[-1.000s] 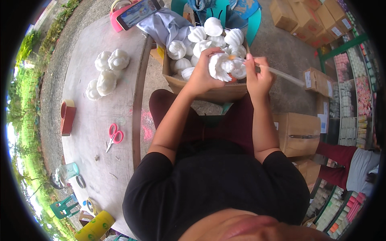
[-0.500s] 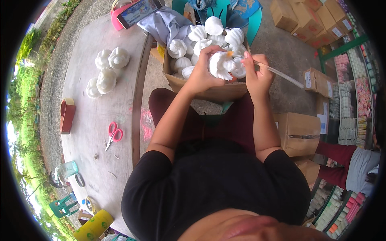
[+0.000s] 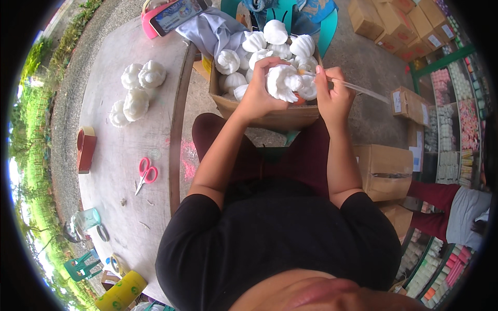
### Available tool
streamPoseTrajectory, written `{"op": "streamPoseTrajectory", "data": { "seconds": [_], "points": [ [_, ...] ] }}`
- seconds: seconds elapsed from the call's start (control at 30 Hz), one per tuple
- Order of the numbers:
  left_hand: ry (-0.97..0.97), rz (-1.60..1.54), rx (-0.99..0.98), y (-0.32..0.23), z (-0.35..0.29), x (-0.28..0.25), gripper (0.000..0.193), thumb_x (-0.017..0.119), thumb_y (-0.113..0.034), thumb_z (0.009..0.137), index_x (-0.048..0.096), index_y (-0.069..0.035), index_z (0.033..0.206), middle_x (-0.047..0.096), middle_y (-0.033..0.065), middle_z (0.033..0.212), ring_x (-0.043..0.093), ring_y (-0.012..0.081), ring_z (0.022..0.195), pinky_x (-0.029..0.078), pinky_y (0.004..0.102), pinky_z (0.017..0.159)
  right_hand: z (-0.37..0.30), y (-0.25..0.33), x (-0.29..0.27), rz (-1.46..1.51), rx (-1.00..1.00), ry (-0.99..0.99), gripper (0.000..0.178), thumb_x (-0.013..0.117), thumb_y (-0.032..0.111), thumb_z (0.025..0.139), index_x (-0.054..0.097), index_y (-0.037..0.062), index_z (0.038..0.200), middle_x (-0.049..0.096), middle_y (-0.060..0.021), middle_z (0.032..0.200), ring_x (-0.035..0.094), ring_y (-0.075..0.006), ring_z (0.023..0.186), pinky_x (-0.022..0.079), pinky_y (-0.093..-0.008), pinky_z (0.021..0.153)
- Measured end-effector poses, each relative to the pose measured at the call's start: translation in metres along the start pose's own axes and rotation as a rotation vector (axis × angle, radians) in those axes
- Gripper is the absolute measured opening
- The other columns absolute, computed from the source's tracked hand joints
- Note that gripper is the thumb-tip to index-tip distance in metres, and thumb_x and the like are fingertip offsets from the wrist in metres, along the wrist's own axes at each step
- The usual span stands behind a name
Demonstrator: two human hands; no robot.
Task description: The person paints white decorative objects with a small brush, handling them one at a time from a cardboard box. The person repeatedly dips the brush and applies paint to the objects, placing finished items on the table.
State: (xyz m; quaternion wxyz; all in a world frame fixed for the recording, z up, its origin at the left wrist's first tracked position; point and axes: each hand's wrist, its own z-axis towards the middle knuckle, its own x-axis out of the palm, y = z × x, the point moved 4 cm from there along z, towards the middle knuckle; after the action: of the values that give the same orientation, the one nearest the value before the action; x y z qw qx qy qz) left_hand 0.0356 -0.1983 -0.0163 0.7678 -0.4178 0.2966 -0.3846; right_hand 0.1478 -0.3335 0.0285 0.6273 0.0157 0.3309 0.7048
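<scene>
Nearest, on the left: yellow tape roll (image 3: 122, 292) at the near edge of the round grey surface (image 3: 104, 124). Farther along it, red-handled scissors (image 3: 145, 173) lying flat, then a red tape dispenser (image 3: 85, 149) by the left rim. Ahead over the lap: left hand (image 3: 257, 93) clamped around a white shell-shaped ornament (image 3: 284, 83), held just above an open cardboard box (image 3: 259, 115). Right hand (image 3: 332, 96) just beside, pinched shut on a thin clear stick (image 3: 363, 90) running off to the right, tip touching the ornament. Inside the box, more white ornaments (image 3: 270, 44) piled. Far left on the surface, a cluster of four white ornaments (image 3: 136, 88). Farthest: a pink-cased phone (image 3: 174, 14).
</scene>
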Motion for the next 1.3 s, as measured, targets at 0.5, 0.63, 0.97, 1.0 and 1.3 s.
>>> {"op": "streamPoseTrajectory", "data": {
  "seconds": [0.5,0.63,0.97,1.0,1.3],
  "points": [
    [-0.062,0.387,0.043,-0.003,-0.001,0.007,0.096,0.092,-0.018,0.048,0.037,-0.002,0.124,0.046,0.0159,0.122,0.046,0.0314,0.115,0.039,0.0386,0.098,-0.009,0.007,-0.004,0.61,0.311,-0.051,0.009,0.059,0.009,0.092,0.052,0.0034,0.093,0.061,-0.0063,0.076,0.062,-0.0104,0.072,0.05,-0.026,0.067],
    [-0.104,0.41,0.127,0.0,-0.004,0.011,0.097,0.092,-0.019,0.046,0.038,-0.002,0.125,0.048,0.0158,0.122,0.046,0.0347,0.111,0.04,0.0407,0.096,-0.008,0.013,-0.005,0.279,0.194,0.049,0.009,0.061,0.009,0.09,0.054,0.0029,0.093,0.062,-0.0113,0.084,0.062,-0.0208,0.074,0.049,-0.0304,0.068],
    [-0.119,0.531,0.142,-0.001,-0.002,0.015,0.096,0.091,-0.016,0.048,0.038,-0.002,0.127,0.049,0.0146,0.123,0.045,0.0369,0.109,0.041,0.0429,0.094,-0.014,0.031,-0.007,0.268,0.123,0.192,0.007,0.064,0.007,0.086,0.058,0.0038,0.087,0.062,-0.0118,0.084,0.059,-0.0296,0.078,0.047,-0.0366,0.07],
    [-0.109,0.528,0.13,-0.003,-0.002,0.015,0.096,0.091,-0.016,0.048,0.038,-0.002,0.127,0.049,0.0144,0.123,0.045,0.0369,0.108,0.041,0.043,0.094,-0.011,0.029,-0.009,0.173,0.044,0.124,0.007,0.064,0.006,0.085,0.058,0.0038,0.088,0.062,-0.0115,0.084,0.06,-0.0295,0.078,0.047,-0.0364,0.07],
    [-0.119,0.109,-0.13,0.008,-0.004,0.002,0.089,0.089,-0.024,0.059,0.038,-0.002,0.128,0.051,0.0153,0.122,0.049,0.0308,0.116,0.04,0.0391,0.1,-0.003,0.007,-0.012,-0.028,-0.038,0.02,0.012,0.06,0.002,0.088,0.058,0.0026,0.1,0.065,-0.0117,0.095,0.065,-0.0235,0.087,0.05,-0.0317,0.076]
  ]
}}
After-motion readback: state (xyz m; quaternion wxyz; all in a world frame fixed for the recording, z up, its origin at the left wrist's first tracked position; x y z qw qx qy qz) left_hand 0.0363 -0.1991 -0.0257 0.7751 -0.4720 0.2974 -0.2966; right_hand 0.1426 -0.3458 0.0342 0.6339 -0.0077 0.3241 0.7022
